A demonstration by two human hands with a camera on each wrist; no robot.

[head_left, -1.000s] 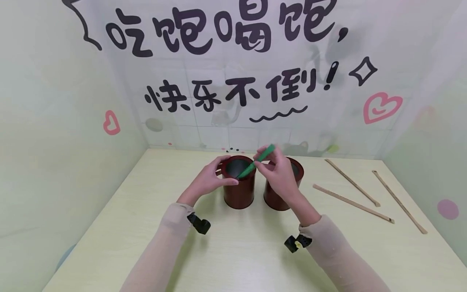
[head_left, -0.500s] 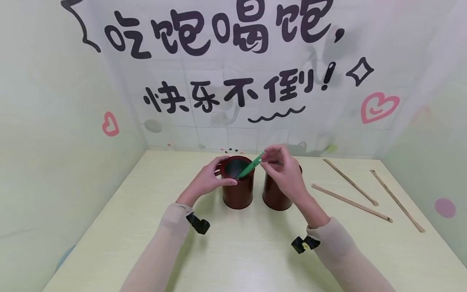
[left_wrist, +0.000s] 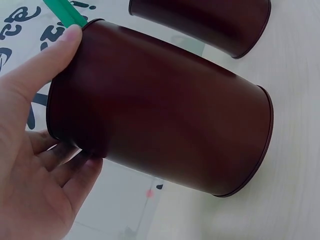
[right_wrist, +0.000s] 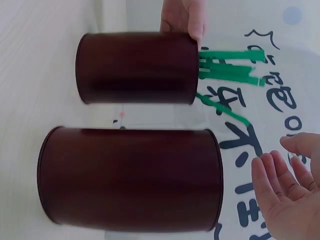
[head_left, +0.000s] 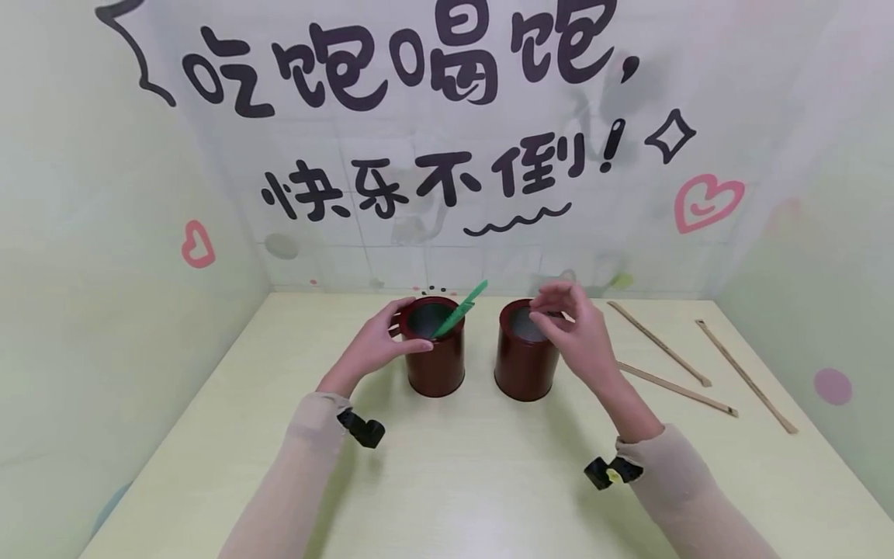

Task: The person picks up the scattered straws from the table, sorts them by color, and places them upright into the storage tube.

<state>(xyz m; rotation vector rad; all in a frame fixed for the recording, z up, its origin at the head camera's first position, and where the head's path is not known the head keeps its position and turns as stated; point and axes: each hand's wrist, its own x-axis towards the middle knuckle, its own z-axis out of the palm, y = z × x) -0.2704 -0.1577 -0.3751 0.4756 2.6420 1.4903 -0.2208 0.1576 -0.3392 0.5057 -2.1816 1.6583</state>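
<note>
Two dark red cylindrical containers stand upright side by side. My left hand [head_left: 373, 345] grips the left container [head_left: 436, 369] near its rim, thumb in front and fingers behind. A green stick [head_left: 461, 309] leans out of that container's right side; the right wrist view shows several green sticks [right_wrist: 232, 72] poking from its mouth. My right hand [head_left: 576, 334], holding nothing, hovers at the right rim of the right container [head_left: 525, 369], fingers loosely bent. In the right wrist view that hand [right_wrist: 287, 195] is beyond the container's mouth, apart from the sticks.
Several flat wooden sticks lie on the pale table [head_left: 447, 481] at the right, among them one stick [head_left: 660, 341] near the back and one stick [head_left: 746, 376] farther right. A white wall sheet [head_left: 447, 233] with black lettering stands behind the containers.
My right hand has let go of the green stick and moved right, away from the left container. The stick now leans in it by itself. The left hand keeps its grip.
</note>
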